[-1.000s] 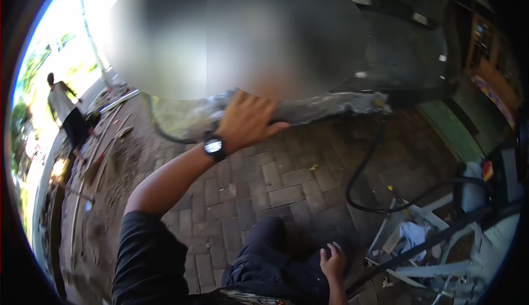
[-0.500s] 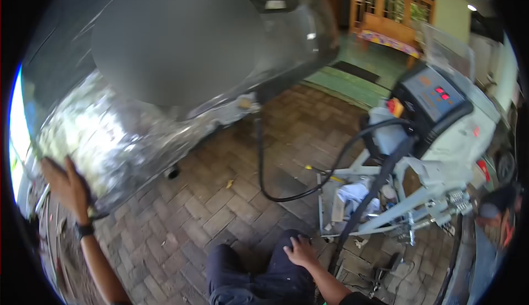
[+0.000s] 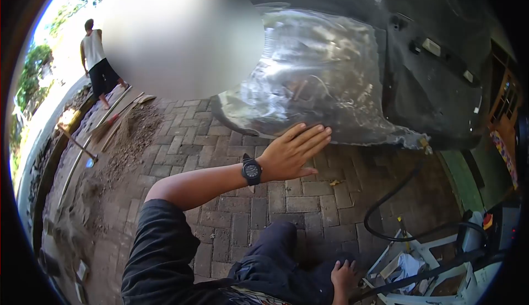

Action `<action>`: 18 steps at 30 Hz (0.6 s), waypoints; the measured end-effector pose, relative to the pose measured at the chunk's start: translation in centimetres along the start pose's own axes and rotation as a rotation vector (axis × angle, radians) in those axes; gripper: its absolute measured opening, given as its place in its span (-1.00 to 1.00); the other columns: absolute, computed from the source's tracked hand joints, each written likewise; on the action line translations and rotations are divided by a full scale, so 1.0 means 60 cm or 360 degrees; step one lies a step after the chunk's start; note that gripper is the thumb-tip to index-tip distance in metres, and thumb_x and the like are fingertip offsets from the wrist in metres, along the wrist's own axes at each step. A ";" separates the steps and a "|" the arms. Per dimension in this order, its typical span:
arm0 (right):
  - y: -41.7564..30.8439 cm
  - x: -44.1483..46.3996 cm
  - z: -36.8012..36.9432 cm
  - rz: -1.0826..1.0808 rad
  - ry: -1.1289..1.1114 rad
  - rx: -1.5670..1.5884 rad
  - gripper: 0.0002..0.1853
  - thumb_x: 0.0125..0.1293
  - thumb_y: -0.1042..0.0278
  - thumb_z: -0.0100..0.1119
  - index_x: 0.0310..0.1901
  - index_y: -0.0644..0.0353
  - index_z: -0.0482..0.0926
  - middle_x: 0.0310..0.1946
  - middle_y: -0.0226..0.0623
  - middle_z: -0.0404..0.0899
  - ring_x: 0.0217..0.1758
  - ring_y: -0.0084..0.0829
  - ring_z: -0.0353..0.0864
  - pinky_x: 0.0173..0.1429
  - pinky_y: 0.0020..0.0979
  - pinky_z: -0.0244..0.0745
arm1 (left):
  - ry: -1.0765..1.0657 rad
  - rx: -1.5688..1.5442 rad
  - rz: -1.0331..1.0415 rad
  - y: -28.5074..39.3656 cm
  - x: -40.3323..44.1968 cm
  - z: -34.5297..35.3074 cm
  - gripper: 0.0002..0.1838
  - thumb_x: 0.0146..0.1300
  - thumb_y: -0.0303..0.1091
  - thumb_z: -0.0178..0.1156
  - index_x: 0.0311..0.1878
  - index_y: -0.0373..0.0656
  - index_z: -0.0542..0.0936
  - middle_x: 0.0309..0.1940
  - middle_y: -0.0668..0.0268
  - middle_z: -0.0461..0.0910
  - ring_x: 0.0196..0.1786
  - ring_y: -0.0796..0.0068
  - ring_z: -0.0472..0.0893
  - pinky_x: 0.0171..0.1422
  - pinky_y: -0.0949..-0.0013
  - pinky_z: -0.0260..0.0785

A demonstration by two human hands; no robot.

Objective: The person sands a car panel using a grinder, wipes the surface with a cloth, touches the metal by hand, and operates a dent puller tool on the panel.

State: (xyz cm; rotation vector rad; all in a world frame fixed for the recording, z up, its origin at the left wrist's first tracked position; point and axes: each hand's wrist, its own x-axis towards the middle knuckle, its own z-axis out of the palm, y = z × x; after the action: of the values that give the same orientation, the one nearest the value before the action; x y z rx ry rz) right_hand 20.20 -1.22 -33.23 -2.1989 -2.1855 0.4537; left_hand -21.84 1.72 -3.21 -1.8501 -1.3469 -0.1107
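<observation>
A bare-metal car body panel (image 3: 325,84), sanded shiny and scuffed, fills the upper middle. My left hand (image 3: 292,153) lies flat with fingers outstretched, its fingertips over the panel's lower edge; whether they press on it I cannot tell. A black wristwatch (image 3: 251,171) is on that wrist. My right hand (image 3: 344,277) rests on my right knee, holding nothing, with its fingers apart. Dark unsanded bodywork (image 3: 435,84) borders the bare metal on the right. Near its lower corner, a cable clamp (image 3: 424,143) grips the panel edge.
A black cable (image 3: 368,217) loops down from the clamp towards a machine (image 3: 502,230) on a pale metal cart (image 3: 380,263) at lower right. On the left are a dirt heap (image 3: 132,139), a broom (image 3: 104,126) and a hammer-like tool (image 3: 80,146). Another person (image 3: 93,57) stands beyond.
My view has swung left, so the panel and machine sit further right and the other person appears. My left hand shows at the panel's lower edge; my right hand stays on my leg.
</observation>
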 end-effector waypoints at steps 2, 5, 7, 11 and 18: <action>0.000 0.002 0.020 -0.0130 0.0096 -0.0059 -0.45 0.47 -0.08 0.10 0.28 0.17 0.61 0.51 0.08 0.32 0.55 0.12 0.27 0.63 0.14 0.06 | 0.0054 0.0089 -0.0166 -0.040 0.003 -0.021 0.00 0.45 0.50 -0.18 0.67 -0.12 0.13 0.71 0.18 0.02 0.75 0.26 -0.06 0.76 -0.11 -0.29; -0.006 -0.006 0.030 -0.0204 0.0093 -0.0038 -0.47 0.43 -0.09 0.14 0.17 0.19 0.67 0.49 0.11 0.33 0.56 0.09 0.26 0.63 0.21 -0.01 | 0.0175 0.0145 -0.0681 -0.132 -0.013 -0.067 -0.01 0.48 0.46 -0.22 0.67 -0.19 0.08 0.71 0.06 -0.03 0.75 0.10 -0.11 0.77 -0.04 -0.37; -0.013 -0.010 0.015 -0.0165 0.0060 -0.0008 -0.47 0.42 -0.09 0.15 0.17 0.19 0.67 0.48 0.12 0.34 0.56 0.10 0.26 0.63 0.21 -0.01 | 0.0353 0.0179 -0.1005 -0.197 -0.029 -0.079 -0.01 0.49 0.43 -0.23 0.67 -0.24 0.06 0.70 -0.02 -0.07 0.75 0.02 -0.14 0.77 -0.03 -0.39; -0.010 -0.004 0.025 -0.0212 0.0077 0.0002 -0.47 0.42 -0.09 0.15 0.17 0.19 0.67 0.47 0.13 0.34 0.55 0.13 0.26 0.62 0.21 -0.01 | 0.0584 0.0138 -0.1293 -0.279 -0.031 -0.102 0.01 0.49 0.35 -0.11 0.64 -0.38 0.04 0.68 -0.20 -0.10 0.74 -0.10 -0.15 0.75 -0.07 -0.37; -0.040 -0.001 0.024 -0.0229 0.0062 -0.0039 -0.47 0.43 -0.10 0.15 0.18 0.18 0.67 0.48 0.13 0.34 0.55 0.13 0.26 0.62 0.22 0.01 | 0.0564 0.0222 -0.0932 -0.254 0.048 -0.117 0.01 0.48 0.34 -0.04 0.62 -0.42 0.10 0.65 -0.21 -0.01 0.73 -0.09 -0.08 0.74 -0.10 -0.28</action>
State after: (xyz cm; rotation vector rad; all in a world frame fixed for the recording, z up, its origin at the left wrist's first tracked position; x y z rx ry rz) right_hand 17.53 -1.49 -34.10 -2.0248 -2.3203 0.3778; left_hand -30.55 0.61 11.41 -1.2038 -1.5492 -0.6015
